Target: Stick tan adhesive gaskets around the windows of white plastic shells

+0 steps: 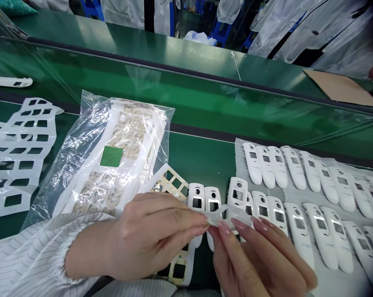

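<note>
My left hand (149, 235) and my right hand (251, 260) meet above the green tabletop, each closed in a pinch. Between their fingertips is a small, thin, whitish translucent piece (237, 215); its exact kind I cannot make out. Right behind the fingers lie white plastic housings with a square window and a round hole, such as this white housing (237, 190), partly covered by my hands. Under my left hand a cream sticker sheet (169, 181) with square cut-outs is partly hidden.
A clear plastic bag (90, 107) holds printed sticker sheets and a green label (111, 156). Cut-out white backing sheets (31, 151) lie at left. Rows of housings (300, 235) rest on pale foam at right. Behind runs a green channel; cardboard (343, 87) and people in white coats are beyond.
</note>
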{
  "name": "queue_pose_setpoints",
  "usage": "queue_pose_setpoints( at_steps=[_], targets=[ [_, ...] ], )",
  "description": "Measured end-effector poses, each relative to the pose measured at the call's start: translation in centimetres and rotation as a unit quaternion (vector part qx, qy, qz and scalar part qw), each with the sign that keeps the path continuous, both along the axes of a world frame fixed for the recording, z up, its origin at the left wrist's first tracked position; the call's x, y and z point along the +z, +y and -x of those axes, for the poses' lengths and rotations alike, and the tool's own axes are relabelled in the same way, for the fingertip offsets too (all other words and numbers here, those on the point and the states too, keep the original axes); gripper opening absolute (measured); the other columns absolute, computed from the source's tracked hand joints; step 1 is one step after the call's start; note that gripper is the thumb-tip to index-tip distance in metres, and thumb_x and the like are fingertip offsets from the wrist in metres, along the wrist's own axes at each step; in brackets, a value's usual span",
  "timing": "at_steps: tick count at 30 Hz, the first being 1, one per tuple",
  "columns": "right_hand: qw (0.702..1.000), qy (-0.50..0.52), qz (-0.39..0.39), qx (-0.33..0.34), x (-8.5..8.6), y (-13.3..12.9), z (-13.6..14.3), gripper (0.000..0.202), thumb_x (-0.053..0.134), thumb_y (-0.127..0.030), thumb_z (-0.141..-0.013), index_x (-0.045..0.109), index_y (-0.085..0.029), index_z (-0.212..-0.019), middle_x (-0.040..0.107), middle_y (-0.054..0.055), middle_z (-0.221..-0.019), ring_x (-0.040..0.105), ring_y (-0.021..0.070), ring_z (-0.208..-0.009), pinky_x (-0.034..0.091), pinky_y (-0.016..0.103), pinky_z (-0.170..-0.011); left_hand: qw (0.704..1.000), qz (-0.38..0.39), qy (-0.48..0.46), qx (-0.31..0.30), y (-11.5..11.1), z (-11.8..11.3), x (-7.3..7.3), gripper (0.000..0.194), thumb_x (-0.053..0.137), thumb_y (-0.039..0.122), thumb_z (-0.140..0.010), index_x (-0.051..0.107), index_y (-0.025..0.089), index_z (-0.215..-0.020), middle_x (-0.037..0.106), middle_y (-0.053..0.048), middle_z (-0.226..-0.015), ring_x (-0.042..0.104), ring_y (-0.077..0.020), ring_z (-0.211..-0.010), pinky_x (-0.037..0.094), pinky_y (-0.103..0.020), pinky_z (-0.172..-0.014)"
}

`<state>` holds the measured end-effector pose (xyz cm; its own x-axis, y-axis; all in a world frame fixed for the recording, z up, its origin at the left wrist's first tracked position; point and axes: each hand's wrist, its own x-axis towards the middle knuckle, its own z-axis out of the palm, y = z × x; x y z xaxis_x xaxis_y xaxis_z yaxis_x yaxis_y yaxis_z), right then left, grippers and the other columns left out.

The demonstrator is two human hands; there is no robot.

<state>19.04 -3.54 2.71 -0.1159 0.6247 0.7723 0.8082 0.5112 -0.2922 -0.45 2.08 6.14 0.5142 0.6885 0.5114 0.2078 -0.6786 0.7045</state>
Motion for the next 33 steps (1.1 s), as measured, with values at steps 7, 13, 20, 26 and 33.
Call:
queue_pose_setpoints(
  at_steps=[7, 13, 20, 26, 33],
  targets=[
    [0.995, -0.045, -0.067, -0.053, -0.5, 0.5, 0.3, 0.035, 0.084, -0.002, -0.061, 0.072, -0.02, -0.088, 0.063, 0.003, -0.086, 0.064, 0.0191, -0.085, 0.06, 0.035, -0.075, 1.0, -0.01, 0.014, 0.011, 0.0, 0.1, 0.2, 0.017, 0.061, 0.009, -0.09, 0.065, 0.013, -0.106, 0.074, -0.007, -0.083, 0.071, -0.0109, -0.074, 0.061, -0.017, -0.068],
    [0.995, -0.036, -0.073, -0.053, -0.8, 0.7, 0.9, 0.034, 0.082, -0.001, -0.062, 0.074, -0.024, -0.085, 0.062, 0.001, -0.083, 0.064, 0.0176, -0.081, 0.059, 0.033, -0.073, 0.999, -0.011, 0.027, 0.015, -0.1, 0.1, 0.1, 0.016, 0.061, 0.011, -0.091, 0.065, 0.014, -0.106, 0.074, -0.006, -0.083, 0.071, -0.0109, -0.074, 0.061, -0.017, -0.068],
    [0.993, -0.039, -0.101, -0.049, -1.0, 0.7, 0.8, 0.027, 0.081, -0.003, -0.065, 0.073, -0.025, -0.077, 0.066, -0.002, -0.078, 0.064, 0.0148, -0.076, 0.059, 0.031, -0.073, 0.999, -0.007, 0.026, 0.032, 0.0, 0.0, -0.1, 0.013, 0.064, 0.013, -0.089, 0.067, 0.012, -0.102, 0.075, -0.004, -0.082, 0.071, -0.0088, -0.072, 0.059, -0.012, -0.068],
    [1.0, 0.01, 0.011, -0.02, -0.5, -0.2, 1.0, 0.036, 0.08, 0.002, -0.064, 0.072, -0.017, -0.094, 0.072, 0.002, -0.09, 0.067, 0.0202, -0.087, 0.058, 0.037, -0.075, 0.998, -0.037, 0.017, 0.058, 0.0, -0.2, -0.6, 0.014, 0.066, 0.012, -0.088, 0.067, 0.012, -0.102, 0.075, -0.004, -0.086, 0.072, -0.0084, -0.077, 0.059, -0.011, -0.074],
    [0.975, 0.158, 0.142, 0.061, -0.5, 1.3, 0.7, 0.021, 0.064, 0.003, -0.078, 0.066, -0.015, -0.089, 0.068, 0.007, -0.092, 0.067, 0.0219, -0.095, 0.059, 0.038, -0.078, 0.989, -0.142, 0.047, 0.024, 0.8, -0.4, -2.8, 0.033, 0.071, 0.027, -0.085, 0.064, 0.005, -0.109, 0.07, -0.012, -0.098, 0.068, -0.0176, -0.088, 0.059, -0.028, -0.082]
  ],
)
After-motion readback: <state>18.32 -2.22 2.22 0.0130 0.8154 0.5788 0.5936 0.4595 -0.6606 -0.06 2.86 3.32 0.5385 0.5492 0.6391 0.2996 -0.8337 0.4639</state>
